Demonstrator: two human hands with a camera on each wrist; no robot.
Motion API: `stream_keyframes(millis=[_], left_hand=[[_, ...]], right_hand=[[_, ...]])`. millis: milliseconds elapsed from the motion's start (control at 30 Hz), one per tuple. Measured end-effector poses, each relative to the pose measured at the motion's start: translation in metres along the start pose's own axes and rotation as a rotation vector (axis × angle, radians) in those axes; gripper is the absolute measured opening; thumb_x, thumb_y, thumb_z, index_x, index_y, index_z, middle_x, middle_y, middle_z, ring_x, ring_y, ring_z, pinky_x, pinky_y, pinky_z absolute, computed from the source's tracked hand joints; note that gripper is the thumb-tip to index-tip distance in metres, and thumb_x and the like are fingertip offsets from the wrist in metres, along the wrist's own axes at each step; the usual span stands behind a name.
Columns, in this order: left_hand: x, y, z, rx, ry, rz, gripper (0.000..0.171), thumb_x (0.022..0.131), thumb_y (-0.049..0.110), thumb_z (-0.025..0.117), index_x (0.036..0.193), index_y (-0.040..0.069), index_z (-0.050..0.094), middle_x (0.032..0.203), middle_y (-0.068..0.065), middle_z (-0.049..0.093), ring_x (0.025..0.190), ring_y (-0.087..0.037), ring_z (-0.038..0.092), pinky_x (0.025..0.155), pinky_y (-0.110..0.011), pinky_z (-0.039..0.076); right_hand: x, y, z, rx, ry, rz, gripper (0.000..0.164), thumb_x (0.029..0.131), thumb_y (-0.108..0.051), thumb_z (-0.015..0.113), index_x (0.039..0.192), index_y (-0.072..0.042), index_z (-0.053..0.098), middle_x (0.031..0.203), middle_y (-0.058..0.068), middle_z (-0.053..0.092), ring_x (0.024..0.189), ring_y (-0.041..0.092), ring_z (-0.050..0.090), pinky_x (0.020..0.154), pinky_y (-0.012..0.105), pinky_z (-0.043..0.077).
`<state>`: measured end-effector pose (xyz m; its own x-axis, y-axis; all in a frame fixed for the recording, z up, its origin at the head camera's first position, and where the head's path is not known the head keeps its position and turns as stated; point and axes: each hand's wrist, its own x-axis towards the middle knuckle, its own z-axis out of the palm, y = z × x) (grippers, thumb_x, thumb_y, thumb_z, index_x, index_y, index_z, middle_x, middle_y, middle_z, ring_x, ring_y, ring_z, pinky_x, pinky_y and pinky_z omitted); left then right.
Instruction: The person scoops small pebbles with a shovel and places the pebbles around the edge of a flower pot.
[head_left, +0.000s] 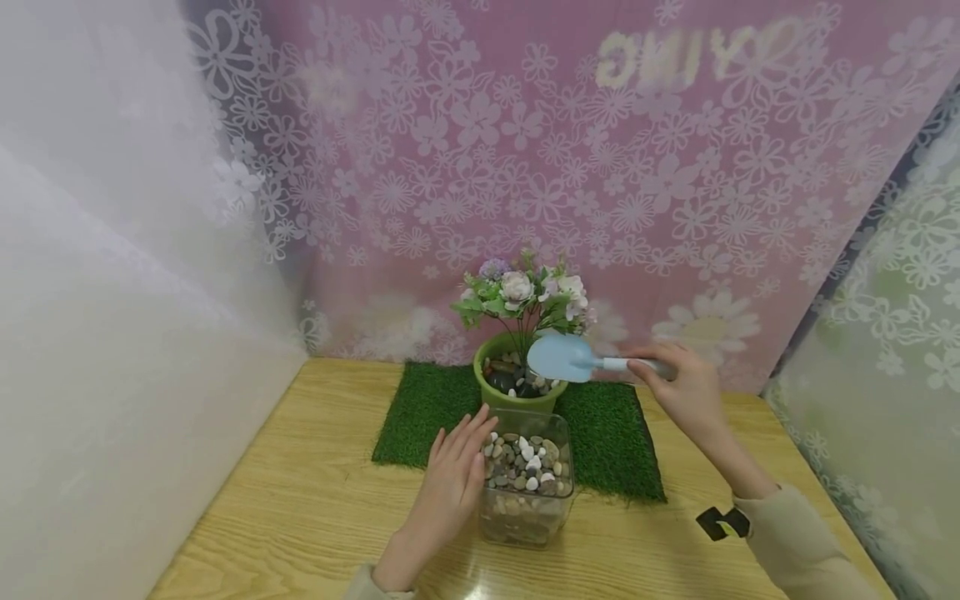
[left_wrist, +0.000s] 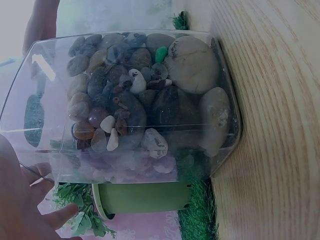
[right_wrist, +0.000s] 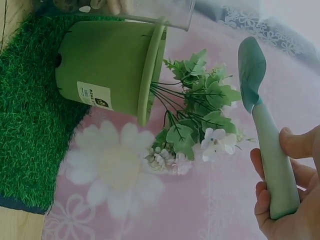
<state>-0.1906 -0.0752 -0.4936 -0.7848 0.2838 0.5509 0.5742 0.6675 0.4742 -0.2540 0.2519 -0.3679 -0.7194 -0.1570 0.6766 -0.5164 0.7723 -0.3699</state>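
My right hand (head_left: 686, 392) grips the pale handle of a small blue trowel (head_left: 561, 357), raised in front of the flowers; the right wrist view shows fingers and thumb wrapped round the handle (right_wrist: 275, 165). Fingers extended, my left hand (head_left: 453, 479) rests at the left rim of a clear plastic container (head_left: 525, 521). Pebbles (head_left: 525, 462) in grey, brown and white fill part of it, with larger stones (left_wrist: 192, 65) low down in the left wrist view. Behind it stands a green flowerpot (head_left: 517, 404) holding stones and artificial flowers (head_left: 517, 287).
Under the pot lies a green artificial grass mat (head_left: 615, 442) on a wooden table (head_left: 300, 500). A pink flowered curtain (head_left: 465, 167) hangs right behind the pot. Pale sheets close in the left and right sides. A dark strap piece (head_left: 723, 523) sticks out at the right sleeve.
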Motion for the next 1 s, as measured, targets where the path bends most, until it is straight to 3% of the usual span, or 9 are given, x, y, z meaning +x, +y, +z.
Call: stream_keyframes(millis=[300, 533, 1000], left_hand=[[0.0, -0.001, 0.0, 0.0, 0.008, 0.017, 0.054, 0.105, 0.014, 0.045, 0.158, 0.021, 0.038, 0.166, 0.003, 0.03, 0.148, -0.033, 0.035, 0.115, -0.068, 0.023], [0.0, -0.001, -0.001, 0.009, 0.007, 0.017, 0.049, 0.109, 0.022, 0.037, 0.158, 0.022, 0.038, 0.166, 0.005, 0.029, 0.149, -0.03, 0.034, 0.115, -0.067, 0.023], [0.0, 0.0, -0.002, -0.006, 0.003, 0.012, 0.054, 0.104, 0.011, 0.047, 0.157, 0.02, 0.041, 0.165, 0.005, 0.03, 0.149, -0.029, 0.034, 0.115, -0.068, 0.023]], right_hand=[[-0.008, 0.0, -0.011, -0.002, -0.079, -0.018, 0.015, 0.086, -0.012, 0.081, 0.1, -0.013, 0.08, 0.098, 0.008, 0.074, 0.088, 0.028, 0.061, 0.068, 0.038, 0.043], [-0.013, -0.011, -0.009, -0.046, -0.161, -0.148, 0.018, 0.083, -0.011, 0.082, 0.1, -0.016, 0.079, 0.097, 0.003, 0.074, 0.089, 0.024, 0.06, 0.071, 0.047, 0.049], [-0.02, -0.04, 0.012, -0.133, -0.24, -0.386, 0.016, 0.08, -0.014, 0.085, 0.095, -0.013, 0.077, 0.089, -0.003, 0.07, 0.082, 0.014, 0.053, 0.064, 0.033, 0.049]])
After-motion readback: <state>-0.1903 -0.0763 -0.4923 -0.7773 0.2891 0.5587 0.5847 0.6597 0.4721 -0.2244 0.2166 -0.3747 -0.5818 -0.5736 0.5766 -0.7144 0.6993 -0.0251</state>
